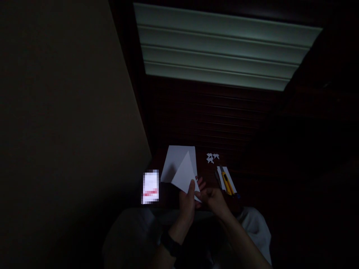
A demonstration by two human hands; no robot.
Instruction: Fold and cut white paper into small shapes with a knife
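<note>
A white sheet of paper point(185, 173), folded to a point at the top, is held up above the table near my lap. My left hand point(188, 198) grips its lower part, with the thumb on the near face and the fingers behind. At the paper's lower right corner, the fingers of my right hand point(211, 198) are pinched on the edge. Beneath and beyond it lies a larger white sheet point(172, 158) on the dark table. The fingers behind the paper are partly hidden.
Small white folded paper pieces point(210, 158) lie at the back right. A yellow box cutter point(226, 182) rests on white paper point(231, 179) to the right. A lit, blurred-out screen or card point(150, 186) is at the left. A wall point(70, 93) rises on the left, with a slatted panel point(218, 48) ahead.
</note>
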